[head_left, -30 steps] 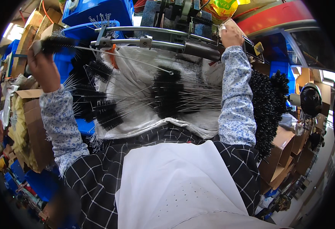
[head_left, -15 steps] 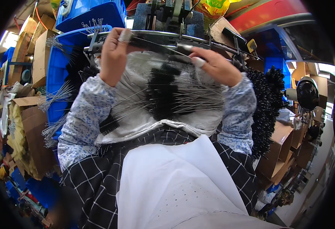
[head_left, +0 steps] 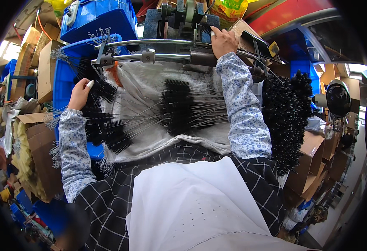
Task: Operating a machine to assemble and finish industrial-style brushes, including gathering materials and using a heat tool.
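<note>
My left hand [head_left: 80,94] is at the left, over the edge of a blue bin, its fingers closed beside black-bristled wire brushes [head_left: 105,91]. Whatever lies between its fingertips cannot be made out. At the far side my right hand [head_left: 225,42] reaches to the machine [head_left: 152,29], fingers closed at the end of a small black-bristled brush [head_left: 204,28]. White wrapping covers a digit on each hand. On the pale cloth [head_left: 143,85] across my lap lies a bundle of black brushes [head_left: 177,104] with thin wire stems; more brushes [head_left: 116,136] lie left of it.
Metal rods [head_left: 166,57] cross in front of the machine. At the left stands the blue bin [head_left: 62,85] with wire stems poking out. A large pile of black brushes [head_left: 286,121] rises at the right. Beyond it are a black fan [head_left: 338,99] and cardboard boxes [head_left: 304,163].
Both hands were at the rods, with a twisted wire stretched between them. My left hand has moved down and left to the bin; my right has gone up to the machine.
</note>
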`<control>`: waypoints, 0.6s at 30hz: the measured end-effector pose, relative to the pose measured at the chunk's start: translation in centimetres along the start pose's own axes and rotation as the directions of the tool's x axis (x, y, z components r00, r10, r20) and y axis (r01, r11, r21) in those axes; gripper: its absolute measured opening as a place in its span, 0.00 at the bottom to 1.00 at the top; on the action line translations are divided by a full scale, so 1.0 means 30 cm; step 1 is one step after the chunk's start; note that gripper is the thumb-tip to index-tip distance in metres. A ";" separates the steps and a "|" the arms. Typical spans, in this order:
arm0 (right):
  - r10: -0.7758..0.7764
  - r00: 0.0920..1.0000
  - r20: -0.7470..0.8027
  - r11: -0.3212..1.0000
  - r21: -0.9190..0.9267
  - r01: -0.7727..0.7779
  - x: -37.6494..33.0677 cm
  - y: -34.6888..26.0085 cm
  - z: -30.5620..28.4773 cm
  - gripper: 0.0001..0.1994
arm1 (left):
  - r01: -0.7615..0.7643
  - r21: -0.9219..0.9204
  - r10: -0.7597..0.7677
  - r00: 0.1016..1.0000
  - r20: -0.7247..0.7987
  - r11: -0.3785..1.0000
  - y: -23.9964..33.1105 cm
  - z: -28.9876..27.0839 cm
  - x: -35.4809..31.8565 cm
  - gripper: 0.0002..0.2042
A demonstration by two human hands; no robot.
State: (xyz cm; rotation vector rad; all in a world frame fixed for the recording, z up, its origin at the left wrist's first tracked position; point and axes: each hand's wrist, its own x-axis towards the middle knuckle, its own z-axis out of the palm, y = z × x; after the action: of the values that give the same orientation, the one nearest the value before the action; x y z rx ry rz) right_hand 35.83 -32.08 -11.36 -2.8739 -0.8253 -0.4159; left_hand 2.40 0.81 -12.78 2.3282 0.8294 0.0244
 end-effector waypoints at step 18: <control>-0.031 0.999 0.036 0.999 0.036 0.030 0.038 0.046 0.043 0.20 | -0.339 -0.074 0.231 0.769 -0.595 0.938 0.217 -0.142 -0.052 0.10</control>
State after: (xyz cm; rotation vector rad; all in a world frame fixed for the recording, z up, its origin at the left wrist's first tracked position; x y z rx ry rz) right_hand 37.79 -32.40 -12.31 -2.8478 -0.8745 -0.3493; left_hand 3.83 -1.41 -5.30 2.2667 0.6945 0.9525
